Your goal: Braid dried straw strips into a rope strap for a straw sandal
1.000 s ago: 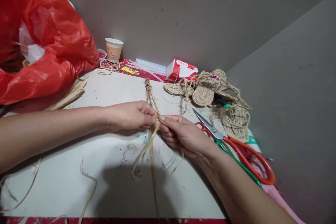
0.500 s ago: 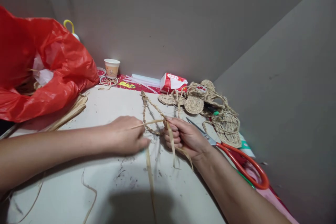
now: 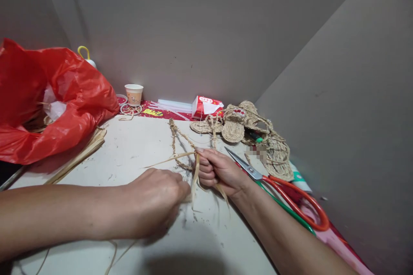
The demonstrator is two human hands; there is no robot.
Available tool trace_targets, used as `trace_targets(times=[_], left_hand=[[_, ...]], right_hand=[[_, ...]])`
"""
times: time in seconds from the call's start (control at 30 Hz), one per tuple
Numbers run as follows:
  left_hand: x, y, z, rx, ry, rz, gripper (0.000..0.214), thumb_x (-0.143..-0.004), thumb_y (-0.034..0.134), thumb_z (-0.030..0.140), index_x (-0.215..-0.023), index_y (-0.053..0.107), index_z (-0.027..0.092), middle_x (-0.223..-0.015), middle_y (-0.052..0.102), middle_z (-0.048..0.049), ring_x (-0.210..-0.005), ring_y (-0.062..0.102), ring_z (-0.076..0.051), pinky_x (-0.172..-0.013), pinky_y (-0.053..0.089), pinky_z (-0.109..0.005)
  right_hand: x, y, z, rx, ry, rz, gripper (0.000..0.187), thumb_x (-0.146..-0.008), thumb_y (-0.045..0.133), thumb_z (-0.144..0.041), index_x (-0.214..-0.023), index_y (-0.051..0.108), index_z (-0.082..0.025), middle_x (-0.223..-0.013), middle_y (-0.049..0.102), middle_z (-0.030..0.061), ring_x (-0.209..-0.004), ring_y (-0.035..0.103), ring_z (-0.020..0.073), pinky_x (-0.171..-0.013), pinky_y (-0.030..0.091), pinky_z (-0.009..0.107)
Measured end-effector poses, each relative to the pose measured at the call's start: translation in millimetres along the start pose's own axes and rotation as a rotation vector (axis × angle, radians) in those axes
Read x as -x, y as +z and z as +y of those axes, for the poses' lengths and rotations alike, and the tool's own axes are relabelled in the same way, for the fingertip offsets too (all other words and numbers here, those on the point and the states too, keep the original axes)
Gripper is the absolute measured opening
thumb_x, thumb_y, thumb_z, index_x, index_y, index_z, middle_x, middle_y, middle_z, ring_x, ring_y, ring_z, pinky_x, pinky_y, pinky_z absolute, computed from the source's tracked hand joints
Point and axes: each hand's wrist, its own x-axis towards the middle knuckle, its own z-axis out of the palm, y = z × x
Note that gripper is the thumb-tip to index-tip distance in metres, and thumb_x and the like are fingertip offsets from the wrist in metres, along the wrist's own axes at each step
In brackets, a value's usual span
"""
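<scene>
Fingers of the right hand (image 3: 222,172) are curled together and clamped on the braided cord (image 3: 186,140), thumb on top, just left of the orange-handled scissors (image 3: 254,172). The left hand (image 3: 159,200) is farther left of the scissors, knuckles up and fingers bent; its fingertips are turned away, so I cannot tell whether they pinch a strip. The cord lies on the white table (image 3: 135,146), left of the scissors and bent back on itself at its far end.

The length beyond the thumb looks already worked. At the right hand it gives way to loose strips (image 3: 195,174), one jutting left, others hanging down, so I judge that end unfinished. Woven pieces (image 3: 233,132) sit beyond the scissors; the red bag (image 3: 82,107) is well to their left.
</scene>
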Motion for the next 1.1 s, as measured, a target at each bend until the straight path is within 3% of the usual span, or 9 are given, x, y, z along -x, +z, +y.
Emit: trace_targets(times=[0.13, 0.27, 0.33, 0.53, 0.6, 0.7, 0.77, 1.0, 1.1], left_hand=[[19, -24.9, 13, 0.129, 0.158, 0.220, 0.012, -0.078, 0.042, 0.011, -0.077, 0.049, 0.020, -0.081, 0.057, -0.0030, -0.072, 0.047, -0.014, -0.066, 0.038, -0.024], [15, -41.6, 6, 0.221, 0.062, 0.420, 0.012, -0.081, 0.040, 0.012, -0.083, 0.049, 0.020, -0.088, 0.054, -0.0044, -0.080, 0.048, -0.014, -0.074, 0.040, -0.026], [4, -41.9, -4, 0.290, 0.001, 0.462, 0.010, -0.082, 0.041, 0.014, -0.083, 0.049, 0.019, -0.088, 0.054, -0.0039, -0.081, 0.048, -0.014, -0.075, 0.040, -0.027], [-23, -25.9, -37, 0.713, -0.092, 0.225, 0.009, -0.080, 0.041, 0.021, -0.072, 0.042, 0.018, -0.067, 0.044, 0.0037, -0.061, 0.041, -0.009, -0.059, 0.036, -0.022], [-26, -25.1, -45, 0.655, -0.097, 0.281, 0.008, -0.077, 0.043, 0.019, -0.069, 0.042, 0.018, -0.066, 0.044, 0.0038, -0.061, 0.040, -0.009, -0.060, 0.036, -0.022], [-25, -27.4, -50, 0.362, -0.083, 0.527, 0.006, -0.071, 0.044, 0.012, -0.069, 0.043, 0.018, -0.072, 0.050, 0.0012, -0.068, 0.044, -0.011, -0.067, 0.037, -0.025], [-24, -27.2, -49, 0.307, -0.054, 0.569, 0.007, -0.070, 0.044, 0.010, -0.070, 0.045, 0.017, -0.076, 0.053, -0.0001, -0.072, 0.046, -0.012, -0.070, 0.038, -0.026], [-28, -9.3, -37, 0.481, 0.038, 0.359, 0.012, -0.065, 0.044, 0.007, -0.071, 0.051, 0.016, -0.070, 0.054, 0.0017, -0.066, 0.047, -0.010, -0.065, 0.038, -0.023], [-31, -0.9, -38, 0.700, -0.019, 0.297, 0.009, -0.065, 0.046, 0.008, -0.067, 0.047, 0.016, -0.065, 0.054, 0.0020, -0.061, 0.048, -0.009, -0.059, 0.039, -0.022]], right_hand=[[-1, 0, 0, 0.023, -0.003, -0.007, 0.037, -0.079, 0.061, -0.037, -0.058, 0.039, -0.017, -0.046, 0.024, -0.0112, -0.038, 0.010, 0.0016, -0.032, 0.010, 0.012], [-1, 1, 2, 0.051, -0.010, -0.047, 0.036, -0.082, 0.058, -0.036, -0.058, 0.039, -0.018, -0.045, 0.023, -0.0115, -0.037, 0.011, 0.0021, -0.032, 0.011, 0.013], [-1, 1, 2, 0.057, -0.005, -0.065, 0.036, -0.083, 0.057, -0.037, -0.059, 0.038, -0.018, -0.044, 0.023, -0.0116, -0.037, 0.011, 0.0023, -0.032, 0.011, 0.013], [-1, 1, 3, 0.021, 0.007, -0.087, 0.036, -0.084, 0.058, -0.036, -0.059, 0.039, -0.017, -0.046, 0.025, -0.0111, -0.037, 0.011, 0.0018, -0.032, 0.012, 0.012], [-2, 1, 3, -0.001, 0.013, -0.093, 0.036, -0.082, 0.059, -0.036, -0.058, 0.040, -0.017, -0.046, 0.025, -0.0110, -0.037, 0.011, 0.0015, -0.032, 0.011, 0.012], [-2, 1, 4, -0.021, 0.016, -0.091, 0.036, -0.082, 0.060, -0.036, -0.058, 0.040, -0.016, -0.046, 0.024, -0.0111, -0.037, 0.010, 0.0013, -0.032, 0.011, 0.012], [-2, 1, 4, -0.014, 0.016, -0.090, 0.037, -0.083, 0.059, -0.036, -0.058, 0.040, -0.017, -0.046, 0.024, -0.0110, -0.037, 0.011, 0.0014, -0.032, 0.011, 0.012], [-3, 1, 6, 0.025, 0.015, -0.104, 0.038, -0.084, 0.057, -0.036, -0.057, 0.039, -0.017, -0.045, 0.025, -0.0109, -0.036, 0.011, 0.0015, -0.032, 0.011, 0.013], [-4, 1, 7, 0.040, 0.009, -0.112, 0.037, -0.084, 0.057, -0.035, -0.057, 0.040, -0.017, -0.045, 0.025, -0.0108, -0.036, 0.012, 0.0015, -0.032, 0.012, 0.013]])
